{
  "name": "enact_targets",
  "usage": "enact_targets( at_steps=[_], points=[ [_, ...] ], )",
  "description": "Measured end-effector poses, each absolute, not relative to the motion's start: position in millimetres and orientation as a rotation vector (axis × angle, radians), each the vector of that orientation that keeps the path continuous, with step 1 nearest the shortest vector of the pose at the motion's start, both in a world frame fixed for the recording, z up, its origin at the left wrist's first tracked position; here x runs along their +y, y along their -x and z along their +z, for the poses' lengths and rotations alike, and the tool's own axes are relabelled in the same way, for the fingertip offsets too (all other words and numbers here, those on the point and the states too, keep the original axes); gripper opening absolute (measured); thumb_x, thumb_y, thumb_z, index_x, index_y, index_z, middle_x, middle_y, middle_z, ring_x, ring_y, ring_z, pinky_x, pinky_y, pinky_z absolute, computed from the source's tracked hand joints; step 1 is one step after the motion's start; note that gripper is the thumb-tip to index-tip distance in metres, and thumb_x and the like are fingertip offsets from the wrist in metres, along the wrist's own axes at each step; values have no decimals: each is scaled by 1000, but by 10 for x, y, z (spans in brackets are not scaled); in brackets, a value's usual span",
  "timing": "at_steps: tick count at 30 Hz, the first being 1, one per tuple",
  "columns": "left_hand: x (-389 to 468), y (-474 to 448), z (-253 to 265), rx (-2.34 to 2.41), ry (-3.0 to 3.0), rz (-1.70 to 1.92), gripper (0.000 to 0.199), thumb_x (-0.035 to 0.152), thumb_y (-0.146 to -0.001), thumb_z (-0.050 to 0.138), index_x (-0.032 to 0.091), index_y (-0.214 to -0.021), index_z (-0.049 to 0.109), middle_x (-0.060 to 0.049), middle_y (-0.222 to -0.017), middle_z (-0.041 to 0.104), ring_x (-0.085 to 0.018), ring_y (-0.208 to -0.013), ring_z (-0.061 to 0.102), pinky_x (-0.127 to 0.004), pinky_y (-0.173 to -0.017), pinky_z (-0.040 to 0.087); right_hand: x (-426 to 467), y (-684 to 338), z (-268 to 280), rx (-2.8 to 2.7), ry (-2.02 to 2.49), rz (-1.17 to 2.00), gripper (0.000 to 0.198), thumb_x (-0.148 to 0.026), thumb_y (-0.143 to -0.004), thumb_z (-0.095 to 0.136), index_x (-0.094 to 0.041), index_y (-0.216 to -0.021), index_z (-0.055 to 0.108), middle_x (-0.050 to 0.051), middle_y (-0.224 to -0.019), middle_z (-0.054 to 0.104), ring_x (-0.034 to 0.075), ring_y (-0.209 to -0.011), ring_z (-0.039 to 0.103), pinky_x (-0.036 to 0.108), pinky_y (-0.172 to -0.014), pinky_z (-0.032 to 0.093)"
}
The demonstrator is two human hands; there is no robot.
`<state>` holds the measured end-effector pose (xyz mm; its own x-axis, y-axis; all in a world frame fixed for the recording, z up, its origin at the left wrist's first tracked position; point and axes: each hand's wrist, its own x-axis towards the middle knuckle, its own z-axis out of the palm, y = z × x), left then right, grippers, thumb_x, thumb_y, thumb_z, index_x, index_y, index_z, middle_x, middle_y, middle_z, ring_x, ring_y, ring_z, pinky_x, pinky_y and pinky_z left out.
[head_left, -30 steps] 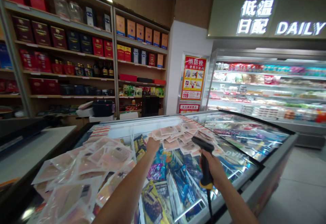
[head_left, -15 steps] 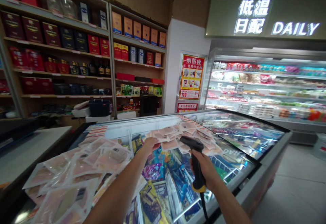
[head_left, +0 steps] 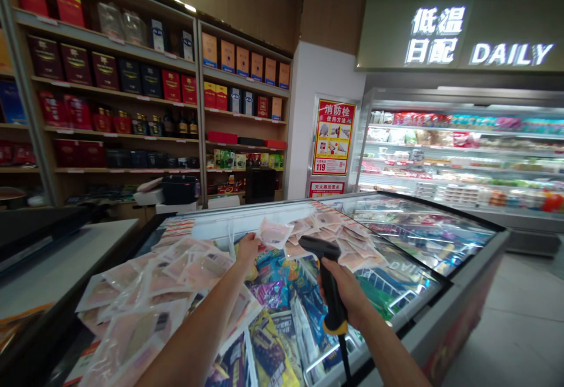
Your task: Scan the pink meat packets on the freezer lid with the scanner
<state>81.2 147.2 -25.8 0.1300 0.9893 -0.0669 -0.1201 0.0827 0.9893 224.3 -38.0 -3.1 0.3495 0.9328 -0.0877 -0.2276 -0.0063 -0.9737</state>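
Note:
My right hand is wrapped round the grip of a black and yellow barcode scanner, its head pointing left and a cable hanging below. Farther left, my left hand pinches the edge of a clear flat packet with pale pink contents. The packet is tilted up above the freezer glass, close to the scanner's head. A spread of similar packets lies behind the scanner. Another heap of packets, some with barcode labels, covers the glass to the left of my left forearm.
Beneath the glass of the chest freezer lie bagged frozen goods in wire baskets. A counter stands at the left. Shelves of boxed bottles and a lit chiller line the back.
My left hand has moved slightly left and up, lifting a packet off the far spread. The scanner in my right hand has shifted a little left. The view has shifted slightly.

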Motion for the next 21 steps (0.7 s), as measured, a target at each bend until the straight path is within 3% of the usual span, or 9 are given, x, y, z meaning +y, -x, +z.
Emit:
enact_targets(
  at_steps=[21],
  points=[
    [1431, -884, -318, 970, -998, 1044, 25, 25, -78, 44, 13, -100, 49, -5, -93, 54, -12, -75, 54, -29, -63, 47, -430, -2248, -36, -795, 1235, 1071, 34, -48, -65, 50, -14, -61, 49, -1, -47, 52, 7, -35, 45, 19, -34, 34]
  ],
)
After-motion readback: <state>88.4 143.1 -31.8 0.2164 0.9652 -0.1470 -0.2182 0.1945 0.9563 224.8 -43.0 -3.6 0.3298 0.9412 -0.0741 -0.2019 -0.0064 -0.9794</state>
